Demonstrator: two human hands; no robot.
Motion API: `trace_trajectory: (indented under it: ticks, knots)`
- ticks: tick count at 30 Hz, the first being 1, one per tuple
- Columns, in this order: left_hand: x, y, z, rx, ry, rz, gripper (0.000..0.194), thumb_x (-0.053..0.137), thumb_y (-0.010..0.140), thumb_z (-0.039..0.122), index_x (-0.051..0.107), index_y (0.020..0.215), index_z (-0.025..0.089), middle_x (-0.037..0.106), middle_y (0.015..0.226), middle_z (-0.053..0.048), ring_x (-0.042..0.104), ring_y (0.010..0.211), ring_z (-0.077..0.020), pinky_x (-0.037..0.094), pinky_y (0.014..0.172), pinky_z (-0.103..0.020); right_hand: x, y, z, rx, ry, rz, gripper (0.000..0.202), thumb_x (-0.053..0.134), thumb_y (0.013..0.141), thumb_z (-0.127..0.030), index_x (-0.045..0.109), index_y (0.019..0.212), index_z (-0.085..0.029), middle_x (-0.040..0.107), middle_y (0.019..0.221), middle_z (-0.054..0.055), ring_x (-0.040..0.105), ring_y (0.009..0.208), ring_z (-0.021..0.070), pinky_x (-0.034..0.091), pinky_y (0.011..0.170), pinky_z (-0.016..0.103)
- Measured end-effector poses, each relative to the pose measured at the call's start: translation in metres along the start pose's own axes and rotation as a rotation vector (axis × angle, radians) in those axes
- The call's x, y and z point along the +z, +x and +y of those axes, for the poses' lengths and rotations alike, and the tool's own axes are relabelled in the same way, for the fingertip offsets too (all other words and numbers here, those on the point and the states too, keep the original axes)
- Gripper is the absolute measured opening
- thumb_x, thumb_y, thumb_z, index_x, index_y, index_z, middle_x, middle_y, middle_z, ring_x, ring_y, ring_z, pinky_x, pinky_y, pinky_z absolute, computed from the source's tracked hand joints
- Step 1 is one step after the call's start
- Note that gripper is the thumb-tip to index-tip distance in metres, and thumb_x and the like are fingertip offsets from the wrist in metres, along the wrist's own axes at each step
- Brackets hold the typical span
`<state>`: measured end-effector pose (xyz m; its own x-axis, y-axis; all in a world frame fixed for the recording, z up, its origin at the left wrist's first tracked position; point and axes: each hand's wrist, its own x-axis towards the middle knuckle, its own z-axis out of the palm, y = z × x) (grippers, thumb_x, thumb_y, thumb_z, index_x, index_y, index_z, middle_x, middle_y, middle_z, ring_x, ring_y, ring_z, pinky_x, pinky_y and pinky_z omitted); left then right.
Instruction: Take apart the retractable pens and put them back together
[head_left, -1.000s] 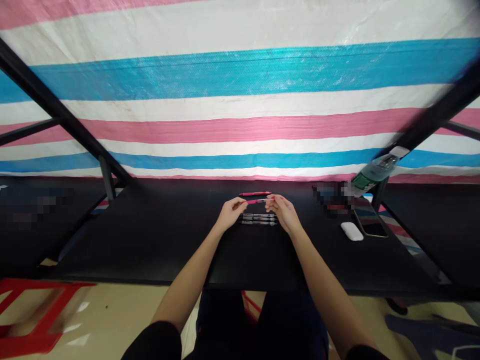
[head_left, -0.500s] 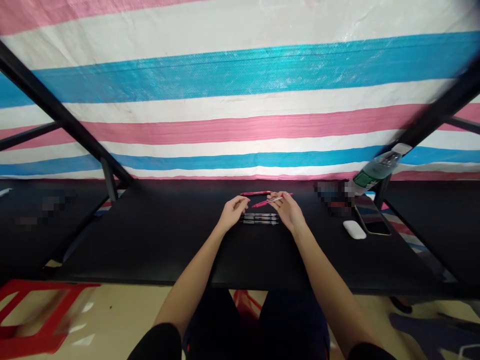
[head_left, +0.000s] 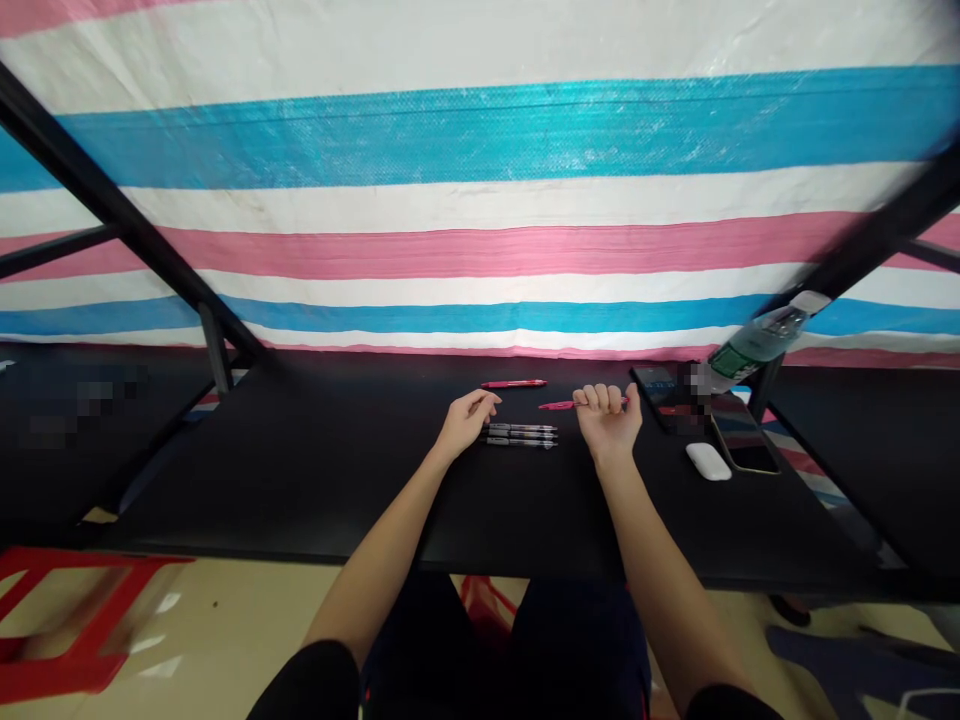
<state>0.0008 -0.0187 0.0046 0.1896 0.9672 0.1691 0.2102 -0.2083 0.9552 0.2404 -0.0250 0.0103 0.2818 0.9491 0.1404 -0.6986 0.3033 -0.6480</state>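
Note:
My right hand [head_left: 609, 425] is closed around a red pen [head_left: 556, 406], whose one end sticks out to the left of the fingers. My left hand [head_left: 463, 425] rests above the black table with its fingers loosely curled and slightly apart, and I see nothing in it. Close beside its fingertips, several clear pens with dark parts [head_left: 521, 435] lie side by side in a row. Beyond them, a second red pen [head_left: 514, 384] lies crosswise on the table, apart from both hands.
On the right of the table [head_left: 300, 470] are a white earbud case [head_left: 708, 462], a phone [head_left: 746, 440], a partly blurred dark item [head_left: 656, 392] and a leaning water bottle [head_left: 761, 345]. Black metal posts [head_left: 150, 240] stand at both sides before a striped sheet [head_left: 480, 250]. A red stool [head_left: 75, 640] is at lower left.
My right hand has moved right with the red pen, and its fingers have closed into a fist around it. My left hand stays almost in place.

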Motion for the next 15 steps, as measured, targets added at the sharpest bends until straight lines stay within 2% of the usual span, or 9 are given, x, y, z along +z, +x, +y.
trace_trajectory:
  ticks: [2,7,15]
  knots:
    - [0.0002,0.0000,0.0000,0.002,0.005,-0.003,0.032,0.049,0.088,0.044,0.066,0.087,0.016,0.061,0.072,-0.002,0.054,0.062,-0.0119,0.046,0.063,-0.025,-0.0027,0.0024,0.0018,-0.026,-0.077,-0.021,0.059,0.041,0.094,-0.047,0.013,0.050,-0.020,0.016,0.049,-0.003,0.025,0.046,0.0128,0.038,0.054,0.036]
    - [0.0003,0.0001,0.0004,0.011,0.018,0.000,0.031,0.049,0.088,0.042,0.067,0.086,0.016,0.062,0.071,-0.002,0.055,0.061,-0.0118,0.047,0.063,-0.024,-0.0059,0.0047,0.0037,-0.081,-0.127,-0.046,0.060,0.041,0.093,-0.050,0.014,0.049,-0.021,0.016,0.049,-0.003,0.025,0.046,0.0127,0.038,0.052,0.036]
    - [0.0002,0.0001,-0.0043,0.018,0.065,-0.001,0.030,0.048,0.089,0.039,0.068,0.088,0.016,0.063,0.073,-0.003,0.057,0.064,-0.0131,0.046,0.064,-0.025,0.0005,0.0027,0.0048,-0.029,-0.054,-0.045,0.059,0.047,0.092,-0.039,0.013,0.049,-0.020,0.013,0.049,-0.004,0.021,0.045,0.0121,0.038,0.053,0.034]
